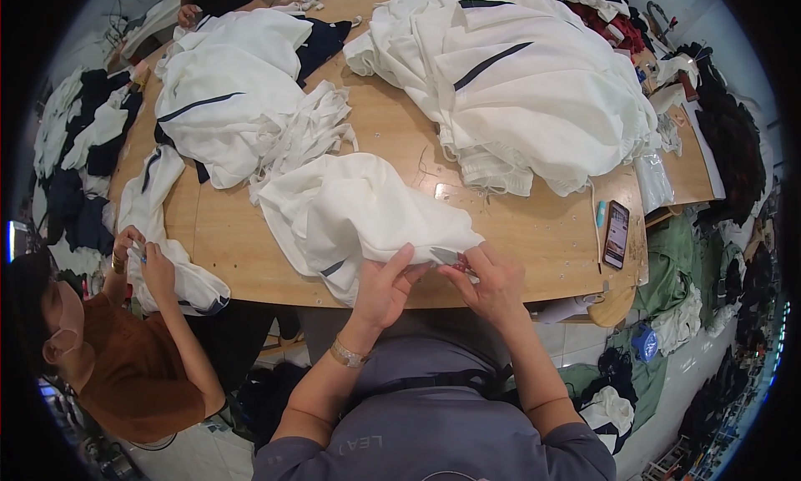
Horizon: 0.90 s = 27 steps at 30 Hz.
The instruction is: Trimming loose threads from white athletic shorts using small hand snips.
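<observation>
A white garment point(380, 210) with a dark navy stripe lies bunched at the table's near edge, in front of me. My left hand point(385, 286) is closed on its near edge, thumb on top of the cloth. My right hand point(492, 282) holds a pair of small thread snips point(445, 255); their pointed metal blades lie against the cloth edge and point toward my left hand. Red shows on the snips' handle between my fingers. Part of the garment also touches my right fingertips.
Large heaps of white garments with navy trim, one left heap point(225, 89) and one right heap point(534, 80), cover the far wooden table point(400, 130). A phone point(617, 234) lies at the right beside a cord. On the left, a co-worker point(142, 356) handles another white garment point(179, 268).
</observation>
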Motion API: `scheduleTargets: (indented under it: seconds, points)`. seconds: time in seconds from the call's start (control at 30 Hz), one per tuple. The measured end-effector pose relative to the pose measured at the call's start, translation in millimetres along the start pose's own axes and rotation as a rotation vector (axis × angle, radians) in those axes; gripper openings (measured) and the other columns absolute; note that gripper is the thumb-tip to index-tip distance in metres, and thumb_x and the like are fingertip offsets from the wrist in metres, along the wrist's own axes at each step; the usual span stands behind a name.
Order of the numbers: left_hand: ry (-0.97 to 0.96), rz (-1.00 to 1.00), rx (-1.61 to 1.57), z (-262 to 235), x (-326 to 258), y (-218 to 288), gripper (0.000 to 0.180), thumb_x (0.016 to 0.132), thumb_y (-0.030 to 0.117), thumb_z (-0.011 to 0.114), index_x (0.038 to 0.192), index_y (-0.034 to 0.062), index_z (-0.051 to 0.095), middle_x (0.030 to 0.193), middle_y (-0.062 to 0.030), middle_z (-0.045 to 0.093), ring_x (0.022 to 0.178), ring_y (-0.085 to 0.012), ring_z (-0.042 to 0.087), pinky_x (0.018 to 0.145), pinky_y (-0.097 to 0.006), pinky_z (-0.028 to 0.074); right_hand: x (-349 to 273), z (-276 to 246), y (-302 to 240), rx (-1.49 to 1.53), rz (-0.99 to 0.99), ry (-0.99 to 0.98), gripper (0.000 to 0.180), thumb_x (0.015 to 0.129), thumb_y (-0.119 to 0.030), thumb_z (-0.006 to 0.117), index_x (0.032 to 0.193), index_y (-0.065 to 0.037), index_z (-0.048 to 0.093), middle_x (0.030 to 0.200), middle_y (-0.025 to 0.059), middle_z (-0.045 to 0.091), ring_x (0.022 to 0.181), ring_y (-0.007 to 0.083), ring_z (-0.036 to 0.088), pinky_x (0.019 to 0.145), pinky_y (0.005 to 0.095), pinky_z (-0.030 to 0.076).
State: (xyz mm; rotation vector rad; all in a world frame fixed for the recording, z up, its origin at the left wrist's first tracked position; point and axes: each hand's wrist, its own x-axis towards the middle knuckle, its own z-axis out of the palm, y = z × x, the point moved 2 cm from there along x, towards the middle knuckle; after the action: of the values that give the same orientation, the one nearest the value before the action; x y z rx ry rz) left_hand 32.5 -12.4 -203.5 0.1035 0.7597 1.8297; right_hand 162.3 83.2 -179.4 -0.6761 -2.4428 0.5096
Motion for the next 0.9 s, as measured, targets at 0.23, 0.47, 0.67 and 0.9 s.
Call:
scheduleTargets:
  seconds: [0.23,0.47,0.67,0.9]
  points:
    - [-0.009,0.096,0.068,-5,-2,-2,0.04,0.087,0.002,0.05,0.125,0.0031,0.037,0.118,-0.0086,0.05,0.105,-0.0184,0.052,0.089,-0.032,0.044,0,2,-1,-0.044,-0.057,0.01,0.035,0.072,-0.039,0.067,0.067,-0.009,0.05,0.061,0.0033,0.046,0.045,0.0192,0.049,0.041,0.0296,0.037]
    - [-0.036,0.086,0.122,-12,-2,-3,0.04,0.087,0.002,0.051,0.125,0.0037,0.037,0.118,-0.0071,0.049,0.108,-0.0164,0.05,0.089,-0.03,0.043,2,2,-2,-0.072,-0.083,-0.002,0.036,0.072,-0.04,0.067,0.065,-0.01,0.049,0.06,0.0028,0.045,0.043,0.0188,0.047,0.041,0.0292,0.036]
    - [-0.047,0.126,0.222,-22,-3,-5,0.043,0.087,0.003,0.051,0.127,0.0033,0.034,0.121,-0.0071,0.048,0.109,-0.0158,0.048,0.09,-0.03,0.041,1,4,-1,-0.023,-0.061,-0.035,0.035,0.071,-0.039,0.068,0.067,-0.009,0.051,0.061,0.0029,0.048,0.045,0.0211,0.049,0.042,0.0299,0.036]
    - [0.004,0.158,0.073,-24,6,18,0.043,0.092,0.015,0.045,0.13,0.0039,0.031,0.125,-0.0079,0.045,0.115,-0.0208,0.044,0.097,-0.035,0.036,-15,21,39,0.627,0.371,0.216,0.025,0.085,-0.023,0.057,0.073,-0.004,0.047,0.057,0.0023,0.038,0.051,0.0071,0.038,0.047,0.0233,0.033]
